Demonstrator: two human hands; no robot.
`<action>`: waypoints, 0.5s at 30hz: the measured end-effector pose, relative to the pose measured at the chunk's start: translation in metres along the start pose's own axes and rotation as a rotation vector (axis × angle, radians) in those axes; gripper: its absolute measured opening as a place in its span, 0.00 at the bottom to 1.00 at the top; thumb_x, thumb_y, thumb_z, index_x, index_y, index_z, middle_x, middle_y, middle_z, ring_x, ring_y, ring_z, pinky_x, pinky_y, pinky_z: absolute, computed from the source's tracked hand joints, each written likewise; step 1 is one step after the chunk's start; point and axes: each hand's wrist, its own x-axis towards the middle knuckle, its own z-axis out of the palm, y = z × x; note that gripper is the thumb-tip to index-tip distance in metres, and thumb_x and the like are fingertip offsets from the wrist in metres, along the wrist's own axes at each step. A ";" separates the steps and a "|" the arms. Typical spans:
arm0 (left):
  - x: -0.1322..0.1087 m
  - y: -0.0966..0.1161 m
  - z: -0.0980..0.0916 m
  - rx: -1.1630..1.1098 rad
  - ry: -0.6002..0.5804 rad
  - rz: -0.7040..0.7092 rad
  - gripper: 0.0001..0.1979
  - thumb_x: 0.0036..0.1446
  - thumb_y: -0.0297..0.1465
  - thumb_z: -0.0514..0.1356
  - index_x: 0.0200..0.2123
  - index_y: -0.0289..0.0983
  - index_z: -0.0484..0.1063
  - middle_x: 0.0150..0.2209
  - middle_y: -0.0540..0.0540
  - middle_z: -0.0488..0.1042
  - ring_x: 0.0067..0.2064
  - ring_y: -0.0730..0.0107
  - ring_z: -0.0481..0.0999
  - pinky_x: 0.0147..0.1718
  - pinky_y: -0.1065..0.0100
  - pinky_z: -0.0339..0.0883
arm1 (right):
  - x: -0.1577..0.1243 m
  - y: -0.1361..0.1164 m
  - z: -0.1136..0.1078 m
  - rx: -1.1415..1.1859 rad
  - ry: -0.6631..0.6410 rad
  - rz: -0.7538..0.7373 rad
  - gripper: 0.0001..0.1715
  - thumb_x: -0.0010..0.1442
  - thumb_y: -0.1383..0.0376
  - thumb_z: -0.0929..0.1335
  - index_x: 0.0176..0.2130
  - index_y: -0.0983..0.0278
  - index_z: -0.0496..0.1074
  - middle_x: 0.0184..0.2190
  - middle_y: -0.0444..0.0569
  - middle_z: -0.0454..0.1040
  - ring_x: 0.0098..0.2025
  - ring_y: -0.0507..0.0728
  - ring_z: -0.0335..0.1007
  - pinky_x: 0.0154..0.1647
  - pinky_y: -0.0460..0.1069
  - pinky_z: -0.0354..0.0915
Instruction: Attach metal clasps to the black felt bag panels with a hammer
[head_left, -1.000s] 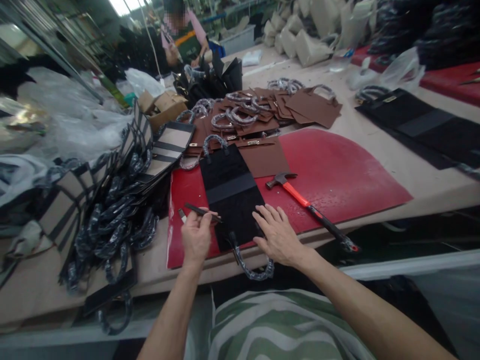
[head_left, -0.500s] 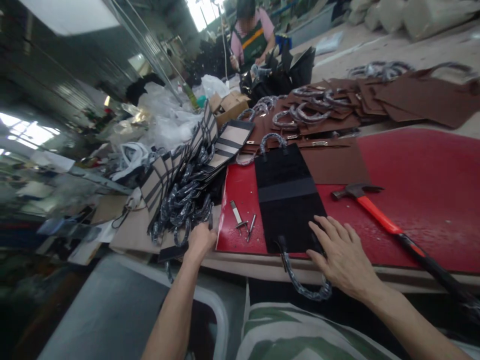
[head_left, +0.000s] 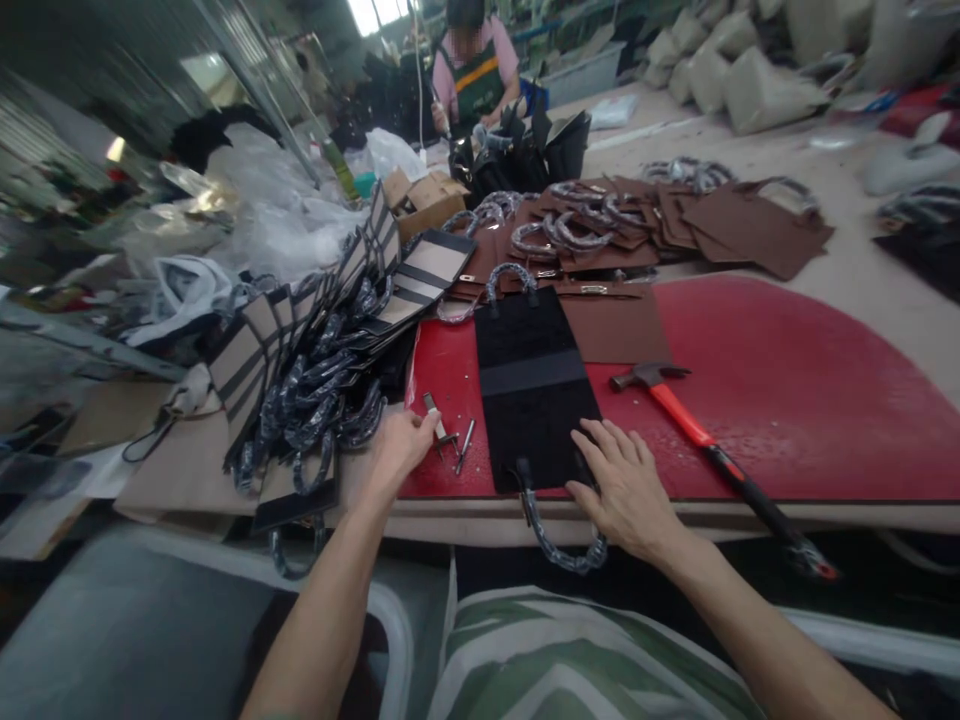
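A flat black bag panel lies on the red board, with plastic-wrapped handles at its far and near ends. My right hand rests on its near right corner, fingers spread, beside the near handle. My left hand is at the board's left edge, fingertips at a small metal tool with a pale shank; blur hides whether they grip it. Just right of that tool lies a thin metal rod. A claw hammer with a red and black handle lies to the right of the panel.
Left of the red board is a heap of striped bag panels with wrapped handles. Brown bag panels are piled beyond it. A co-worker sits at the far side behind black bags. A grey bin stands below left.
My left hand has moved right, from beside the striped panels to the small metal tool. My right hand stays on the black panel. The whole view has shifted to the right.
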 end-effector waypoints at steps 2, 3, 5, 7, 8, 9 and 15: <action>0.007 0.012 0.005 0.024 -0.030 -0.022 0.28 0.57 0.52 0.52 0.29 0.35 0.79 0.35 0.33 0.81 0.40 0.49 0.80 0.36 0.62 0.67 | 0.000 -0.001 -0.002 0.012 -0.027 0.007 0.33 0.61 0.58 0.66 0.63 0.67 0.63 0.67 0.58 0.58 0.68 0.69 0.49 0.67 0.66 0.47; 0.011 0.015 0.007 0.037 -0.036 -0.032 0.27 0.56 0.52 0.54 0.30 0.35 0.79 0.35 0.32 0.81 0.40 0.48 0.80 0.35 0.61 0.67 | -0.001 -0.002 -0.003 0.019 -0.037 0.010 0.34 0.61 0.58 0.66 0.63 0.67 0.62 0.67 0.58 0.58 0.68 0.69 0.49 0.67 0.66 0.47; 0.017 0.017 0.011 0.037 -0.050 -0.048 0.24 0.53 0.49 0.57 0.32 0.34 0.79 0.35 0.31 0.80 0.41 0.47 0.80 0.35 0.61 0.68 | -0.002 -0.002 -0.004 0.031 -0.046 0.021 0.35 0.61 0.58 0.66 0.64 0.67 0.62 0.67 0.58 0.57 0.68 0.69 0.48 0.67 0.66 0.46; 0.023 0.013 0.013 0.017 -0.075 -0.058 0.21 0.53 0.46 0.58 0.30 0.33 0.79 0.33 0.32 0.80 0.40 0.47 0.80 0.35 0.61 0.68 | -0.003 -0.002 -0.004 0.041 -0.052 0.034 0.36 0.61 0.58 0.67 0.64 0.67 0.62 0.68 0.58 0.57 0.69 0.69 0.47 0.67 0.66 0.45; 0.025 0.010 0.014 0.003 -0.091 -0.055 0.20 0.53 0.45 0.58 0.29 0.33 0.79 0.30 0.33 0.80 0.38 0.48 0.80 0.34 0.61 0.67 | -0.003 -0.003 -0.005 0.046 -0.055 0.040 0.36 0.61 0.58 0.67 0.64 0.67 0.61 0.68 0.58 0.56 0.69 0.69 0.47 0.68 0.66 0.45; 0.027 0.007 0.015 -0.010 -0.105 -0.049 0.20 0.54 0.45 0.57 0.27 0.34 0.78 0.28 0.34 0.79 0.36 0.50 0.81 0.33 0.62 0.67 | -0.004 -0.003 -0.005 0.050 -0.057 0.045 0.36 0.61 0.58 0.67 0.64 0.67 0.61 0.68 0.57 0.56 0.69 0.69 0.46 0.68 0.66 0.44; 0.015 -0.004 0.016 -0.022 -0.027 -0.020 0.20 0.58 0.45 0.55 0.26 0.37 0.76 0.30 0.38 0.80 0.36 0.55 0.80 0.33 0.64 0.66 | -0.004 -0.002 -0.004 0.062 -0.053 0.032 0.36 0.61 0.58 0.67 0.64 0.67 0.61 0.68 0.58 0.56 0.69 0.69 0.46 0.68 0.66 0.44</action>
